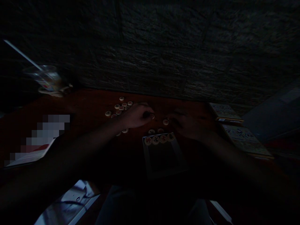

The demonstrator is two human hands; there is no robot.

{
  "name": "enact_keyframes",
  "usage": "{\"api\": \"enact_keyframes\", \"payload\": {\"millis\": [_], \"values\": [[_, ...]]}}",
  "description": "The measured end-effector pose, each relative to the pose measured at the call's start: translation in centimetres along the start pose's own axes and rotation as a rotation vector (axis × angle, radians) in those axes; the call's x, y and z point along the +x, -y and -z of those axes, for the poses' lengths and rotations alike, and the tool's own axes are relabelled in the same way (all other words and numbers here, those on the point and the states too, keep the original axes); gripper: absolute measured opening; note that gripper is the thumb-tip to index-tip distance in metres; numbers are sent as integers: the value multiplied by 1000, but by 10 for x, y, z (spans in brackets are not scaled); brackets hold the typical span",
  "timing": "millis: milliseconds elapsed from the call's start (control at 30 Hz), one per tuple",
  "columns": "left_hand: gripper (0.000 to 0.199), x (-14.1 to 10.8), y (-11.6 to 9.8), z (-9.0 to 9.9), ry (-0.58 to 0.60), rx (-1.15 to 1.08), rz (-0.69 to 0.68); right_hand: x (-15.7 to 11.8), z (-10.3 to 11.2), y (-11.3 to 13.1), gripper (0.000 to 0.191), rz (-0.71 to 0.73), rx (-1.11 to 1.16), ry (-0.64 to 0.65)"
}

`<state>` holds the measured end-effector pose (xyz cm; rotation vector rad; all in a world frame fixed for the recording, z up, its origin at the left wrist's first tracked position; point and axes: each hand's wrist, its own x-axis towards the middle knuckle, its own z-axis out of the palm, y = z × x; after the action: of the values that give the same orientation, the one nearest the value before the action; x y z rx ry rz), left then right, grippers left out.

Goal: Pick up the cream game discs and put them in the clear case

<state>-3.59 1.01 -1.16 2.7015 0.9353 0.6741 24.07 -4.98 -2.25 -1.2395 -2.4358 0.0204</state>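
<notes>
My left hand (137,115) reaches over the table with curled fingers, and a round xiangqi piece (152,116) shows at its fingertips. Beside it, my right hand (186,123) is dark and smeared; a xiangqi piece (165,122) is at its fingertips, and I cannot tell whether it is gripped. Several loose xiangqi pieces (118,112) lie around and behind the left hand, some hidden by it. A shallow open box (146,161) sits nearer to me, with a row of pieces (156,139) along its far end. Two more pieces (152,132) lie just beyond that end.
At the back left stands a clear cup (48,78) with a straw. A partly pixelated sheet (35,156) lies at left. Two flat boxes (246,140) rest at the right. A stone-textured wall (150,56) borders the table's (86,103) far edge. The light is very dim.
</notes>
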Motion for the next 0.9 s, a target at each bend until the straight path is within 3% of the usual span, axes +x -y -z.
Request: {"api": "enact_keyframes", "payload": {"millis": [333,433,533,633,800,900], "values": [[22,0,-6,-3,-34,-37,-15,2,1,0,10,-146,186,-44],[22,0,-6,-5,-47,-49,-18,2,5,6,9,-186,338,-143],[24,0,-9,-4,-85,-103,3,3,10,17,25,-373,566,-270],[27,-1,-15,-4,-121,-247,18,4,13,28,40,-535,785,-275],[21,-1,-32,-5,-107,-454,-6,6,11,42,39,-565,1074,-266],[18,-1,-42,-7,-117,-588,0,6,8,45,37,-552,1138,-253]]}}
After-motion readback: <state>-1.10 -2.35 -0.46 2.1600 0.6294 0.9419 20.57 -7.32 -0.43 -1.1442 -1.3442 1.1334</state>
